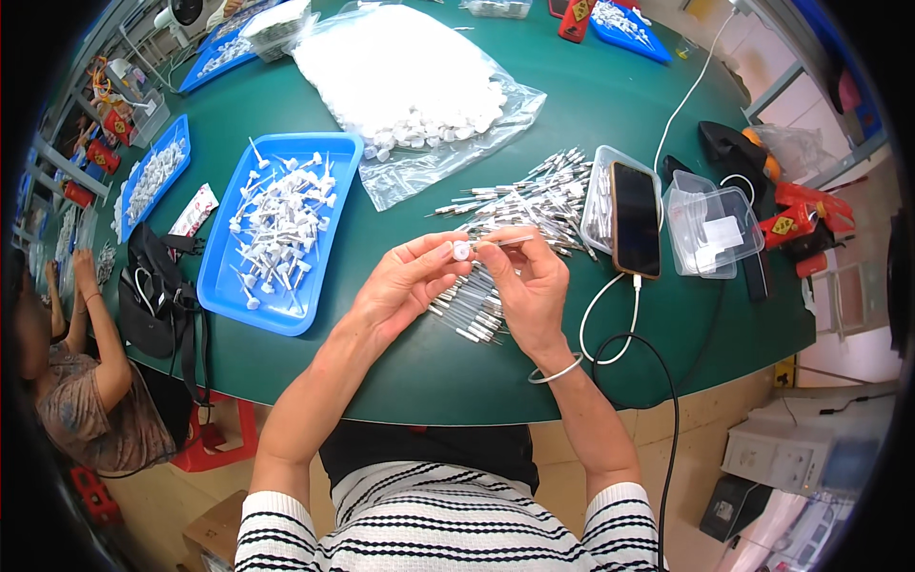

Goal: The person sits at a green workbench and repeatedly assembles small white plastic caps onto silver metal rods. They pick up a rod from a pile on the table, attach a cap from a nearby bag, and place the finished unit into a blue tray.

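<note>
Over the near middle of the green table [400, 367], my left hand [405, 286] pinches a small round white cap [462, 251] between thumb and fingertips. My right hand [529, 291] grips a thin pale rod [507, 240], its inner end at the cap. Whether the rod sits inside the cap is too small to tell. Below and beyond my hands lie many slim clear-and-silver rods [467, 310], partly hidden by my fingers. To the left, a blue tray [219, 276] holds a heap of white caps with thin stems [281, 224].
Beyond my hands lies a clear plastic bag [391, 186] of white caps [419, 86]. A phone [636, 219] with a white cable leans on a clear box [599, 205]; another clear box [691, 257] stands right. A black bag [152, 276] and a co-worker [100, 381] are left.
</note>
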`<state>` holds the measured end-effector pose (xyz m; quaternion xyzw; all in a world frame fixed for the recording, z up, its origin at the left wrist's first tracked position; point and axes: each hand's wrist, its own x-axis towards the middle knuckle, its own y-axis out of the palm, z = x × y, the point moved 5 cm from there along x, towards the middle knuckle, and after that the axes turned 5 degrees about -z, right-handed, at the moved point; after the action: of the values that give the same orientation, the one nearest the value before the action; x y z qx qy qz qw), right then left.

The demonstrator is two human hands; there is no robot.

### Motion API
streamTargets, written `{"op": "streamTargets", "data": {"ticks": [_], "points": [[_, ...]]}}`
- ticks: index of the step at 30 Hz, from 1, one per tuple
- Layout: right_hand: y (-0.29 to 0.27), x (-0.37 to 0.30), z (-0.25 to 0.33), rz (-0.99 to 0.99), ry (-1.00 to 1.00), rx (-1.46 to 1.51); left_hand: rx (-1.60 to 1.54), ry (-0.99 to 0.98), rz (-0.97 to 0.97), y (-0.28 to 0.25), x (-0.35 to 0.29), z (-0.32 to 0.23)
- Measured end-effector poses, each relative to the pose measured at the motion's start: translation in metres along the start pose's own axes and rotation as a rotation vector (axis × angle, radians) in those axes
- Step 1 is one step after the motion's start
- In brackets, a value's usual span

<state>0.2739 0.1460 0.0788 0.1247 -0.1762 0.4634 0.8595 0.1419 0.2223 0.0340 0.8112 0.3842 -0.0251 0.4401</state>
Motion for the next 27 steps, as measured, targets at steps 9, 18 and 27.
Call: {"op": "streamTargets", "data": {"ticks": [9, 18, 27], "points": [[-0.0008, 0.0003, 0.0048, 0.009, -0.017, -0.033, 0.002, 0.008, 0.009, 0.0003, 0.0001, 0.0003], [-0.0024, 0.0001, 0.0090, 0.001, -0.053, -0.091, 0.013, 0.006, -0.004, 0.0005, -0.0002, 0.0016], [-0.0043, -0.0011, 0.0078, -0.002, -0.040, -0.069, -0.009, -0.005, 0.000, 0.0018, 0.0007, 0.0043]]}}
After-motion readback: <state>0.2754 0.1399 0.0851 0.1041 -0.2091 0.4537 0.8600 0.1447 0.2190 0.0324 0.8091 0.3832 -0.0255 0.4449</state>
